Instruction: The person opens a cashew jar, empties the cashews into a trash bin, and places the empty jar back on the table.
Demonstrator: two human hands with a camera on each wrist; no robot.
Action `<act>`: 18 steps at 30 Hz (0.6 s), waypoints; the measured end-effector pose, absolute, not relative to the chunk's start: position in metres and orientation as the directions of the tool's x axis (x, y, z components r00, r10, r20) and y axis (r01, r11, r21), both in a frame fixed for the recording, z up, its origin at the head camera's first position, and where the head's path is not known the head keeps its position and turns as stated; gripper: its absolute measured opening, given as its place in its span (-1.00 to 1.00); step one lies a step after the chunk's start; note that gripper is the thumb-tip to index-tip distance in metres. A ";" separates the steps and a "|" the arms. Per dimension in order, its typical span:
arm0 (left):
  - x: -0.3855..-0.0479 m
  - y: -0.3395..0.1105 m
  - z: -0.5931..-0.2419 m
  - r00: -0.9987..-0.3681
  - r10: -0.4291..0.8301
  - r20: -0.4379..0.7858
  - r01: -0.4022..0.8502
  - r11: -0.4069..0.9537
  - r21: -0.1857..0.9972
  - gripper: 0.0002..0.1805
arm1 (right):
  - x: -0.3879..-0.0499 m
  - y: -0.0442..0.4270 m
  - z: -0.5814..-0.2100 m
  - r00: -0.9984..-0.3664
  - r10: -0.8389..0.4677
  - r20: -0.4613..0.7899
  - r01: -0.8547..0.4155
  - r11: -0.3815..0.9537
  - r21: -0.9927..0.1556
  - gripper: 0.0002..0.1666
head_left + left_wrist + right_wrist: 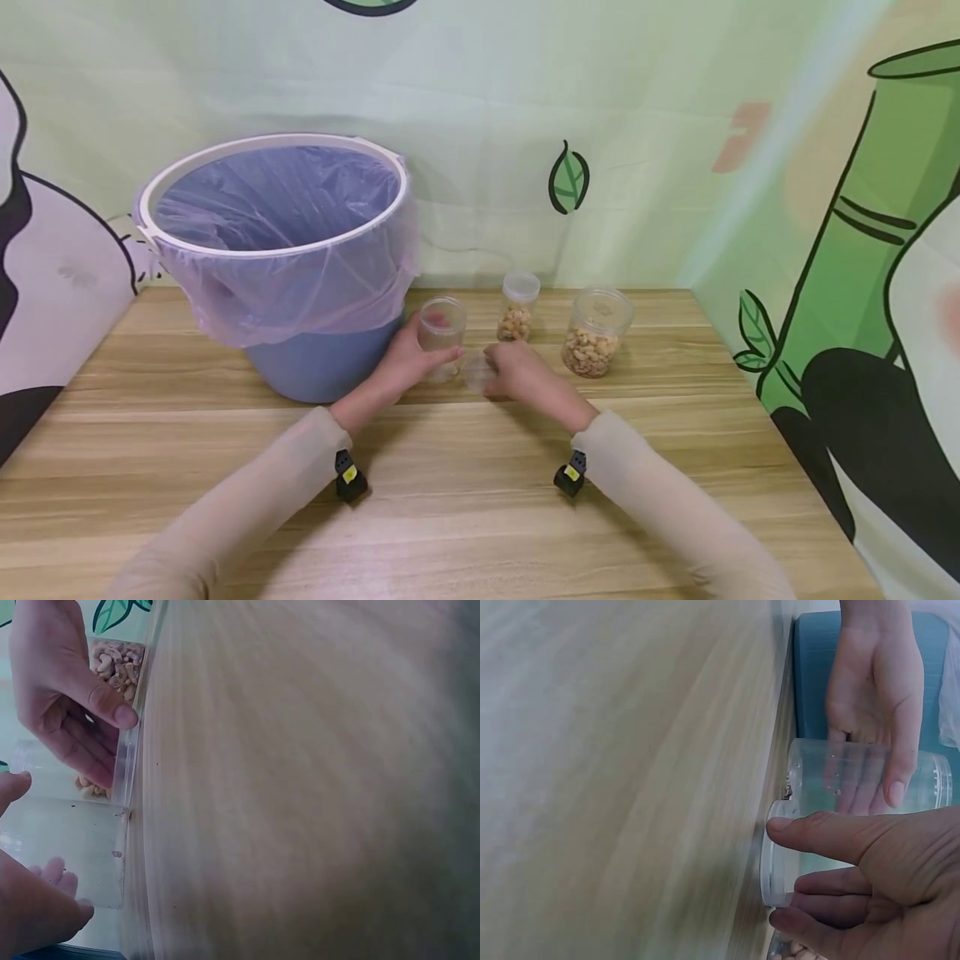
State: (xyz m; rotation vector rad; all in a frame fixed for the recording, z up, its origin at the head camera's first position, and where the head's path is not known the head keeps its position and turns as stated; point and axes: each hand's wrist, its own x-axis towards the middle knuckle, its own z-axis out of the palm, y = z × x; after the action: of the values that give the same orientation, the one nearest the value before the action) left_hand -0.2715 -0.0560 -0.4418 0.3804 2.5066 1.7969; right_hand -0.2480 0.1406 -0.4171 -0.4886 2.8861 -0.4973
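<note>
While left hand (408, 357) holds jar (451, 335), fingers jar-wide, and right hand (522, 372) pinches lid (772, 862) | both likely light, stiff, slick, crackable | grip jar mid-wall, lid by rim.

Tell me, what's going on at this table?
A person is working with both hands. The left hand holds a clear jar upright, with only a few specks showing in it, beside a lined blue bin. The right hand grips a clear lid next to it. A small jar and a larger jar, both holding nuts, stand farther right.
</note>
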 end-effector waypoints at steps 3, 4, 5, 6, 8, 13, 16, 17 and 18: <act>-0.272 -0.056 -0.443 -0.971 0.215 0.104 0.164 0.287 0.944 -0.20 | -0.250 0.137 -0.415 -0.938 -0.325 -0.122 -0.268 0.901 -0.340 -0.28; -0.272 -0.056 -0.443 -0.972 0.213 0.101 0.161 0.284 0.945 -0.20 | -0.251 0.137 -0.415 -0.940 -0.317 -0.124 -0.259 0.904 -0.341 -0.28; -0.272 -0.055 -0.444 -0.972 0.212 0.099 0.158 0.281 0.947 -0.20 | -0.252 0.136 -0.414 -0.943 -0.309 -0.123 -0.252 0.906 -0.340 -0.28; -0.272 -0.055 -0.444 -0.972 0.211 0.098 0.156 0.278 0.948 -0.20 | -0.252 0.136 -0.414 -0.946 -0.300 -0.119 -0.245 0.907 -0.341 -0.27; -0.271 -0.055 -0.444 -0.973 0.207 0.099 0.155 0.272 0.950 -0.20 | -0.254 0.135 -0.414 -0.950 -0.291 -0.115 -0.238 0.910 -0.338 -0.26; -0.271 -0.055 -0.446 -0.974 0.205 0.100 0.153 0.258 0.954 -0.21 | -0.256 0.134 -0.414 -0.956 -0.276 -0.104 -0.228 0.915 -0.334 -0.24; -0.270 -0.056 -0.446 -0.974 0.208 0.086 0.140 0.264 0.954 -0.19 | -0.256 0.133 -0.415 -0.957 -0.267 -0.113 -0.214 0.915 -0.343 -0.23; -0.270 -0.056 -0.446 -0.974 0.210 0.079 0.135 0.267 0.954 -0.19 | -0.256 0.133 -0.416 -0.957 -0.265 -0.114 -0.213 0.915 -0.344 -0.23; -0.269 -0.057 -0.446 -0.974 0.212 0.073 0.131 0.273 0.953 -0.18 | -0.256 0.133 -0.416 -0.958 -0.264 -0.117 -0.210 0.915 -0.346 -0.22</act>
State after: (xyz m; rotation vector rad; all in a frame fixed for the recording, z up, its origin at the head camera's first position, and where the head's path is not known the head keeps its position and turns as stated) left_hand -0.2694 -0.0568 -0.4456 0.3309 2.4505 1.8241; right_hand -0.2556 0.1329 -0.4163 -0.3628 2.9153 -0.4997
